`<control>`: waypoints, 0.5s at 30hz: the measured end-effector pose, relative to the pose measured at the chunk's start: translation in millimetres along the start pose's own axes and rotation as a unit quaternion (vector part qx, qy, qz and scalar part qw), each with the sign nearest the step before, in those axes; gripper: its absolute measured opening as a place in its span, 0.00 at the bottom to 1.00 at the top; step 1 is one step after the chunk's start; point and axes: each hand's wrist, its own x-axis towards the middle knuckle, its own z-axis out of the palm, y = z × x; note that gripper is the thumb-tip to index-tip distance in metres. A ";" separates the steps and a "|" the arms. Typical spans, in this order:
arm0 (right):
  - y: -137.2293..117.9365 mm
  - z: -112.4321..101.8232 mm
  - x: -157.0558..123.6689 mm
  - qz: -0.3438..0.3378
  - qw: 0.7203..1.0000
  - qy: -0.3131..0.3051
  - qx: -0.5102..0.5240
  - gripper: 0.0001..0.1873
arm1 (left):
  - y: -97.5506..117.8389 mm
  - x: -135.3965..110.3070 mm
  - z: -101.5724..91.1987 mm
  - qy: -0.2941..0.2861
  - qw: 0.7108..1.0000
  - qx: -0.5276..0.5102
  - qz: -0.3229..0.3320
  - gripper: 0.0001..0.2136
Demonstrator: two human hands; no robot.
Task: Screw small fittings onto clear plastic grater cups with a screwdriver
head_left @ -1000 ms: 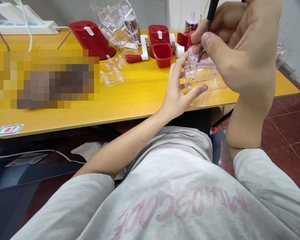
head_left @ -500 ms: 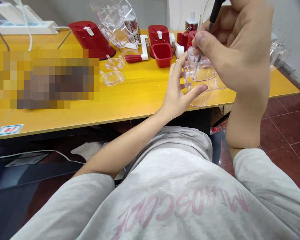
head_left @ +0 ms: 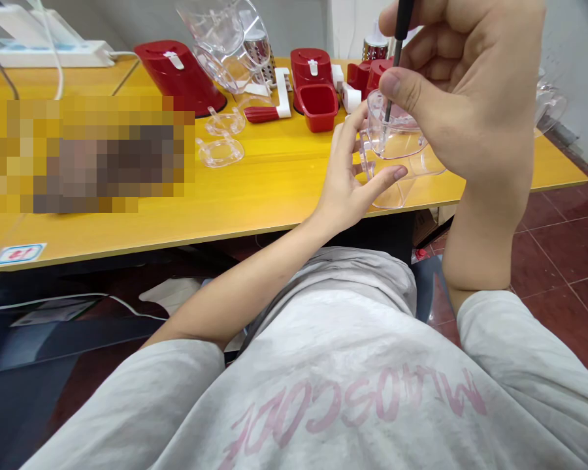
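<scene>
A clear plastic housing (head_left: 406,171) sits over the front edge of the table, its curved walls see-through. My left hand (head_left: 343,173) is closed around its left side, with the thumb along the front and the other fingers behind. Above it, my right hand (head_left: 475,98) grips a screwdriver (head_left: 398,53) with a black handle and a thin metal shaft. The shaft points down into the housing near its left wall. Its tip is seen only through the clear plastic, so I cannot tell whether it touches a screw.
Behind stand red slanted bases (head_left: 176,75), a small red bin (head_left: 320,108), and a red-handled white crank (head_left: 269,111). Clear plastic parts (head_left: 221,151) lie left of my hands, near a larger clear piece (head_left: 225,39). A white power strip (head_left: 53,53) is at the back left.
My right hand and the upper end of the screwdriver have shifted slightly, leaving the tool more upright. My left hand and the clear housing stay in place.
</scene>
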 end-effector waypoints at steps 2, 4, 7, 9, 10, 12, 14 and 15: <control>-6.2 2.4 4.4 -0.001 1.000 0.002 0.010 0.29 | 5.8 -2.0 0.4 -0.011 1.000 -0.004 -0.013 0.56; -9.1 3.5 6.9 -0.001 1.000 0.006 0.017 0.30 | 9.0 -3.4 -0.2 -0.026 0.999 -0.004 -0.020 0.53; -8.6 3.0 8.2 -0.001 1.000 0.011 0.027 0.30 | 5.1 -2.8 -1.6 -0.032 0.999 0.010 -0.003 0.54; -6.7 2.3 8.5 -0.002 0.999 0.014 0.034 0.30 | -1.9 -0.9 -2.0 -0.025 0.999 0.023 0.016 0.56; -5.6 2.0 8.6 -0.003 0.999 0.016 0.036 0.30 | -5.6 0.1 -2.1 -0.020 0.999 0.025 0.026 0.57; -3.3 1.8 8.8 -0.005 0.999 0.020 0.042 0.31 | -11.1 2.1 -1.9 -0.016 0.999 0.024 0.038 0.58; -0.7 2.0 9.0 -0.006 0.999 0.022 0.047 0.31 | -12.5 3.3 -1.8 -0.021 0.999 0.022 0.040 0.58; 0.8 2.2 9.0 -0.007 0.998 0.024 0.050 0.31 | -11.7 3.6 -1.9 -0.026 0.999 0.023 0.038 0.58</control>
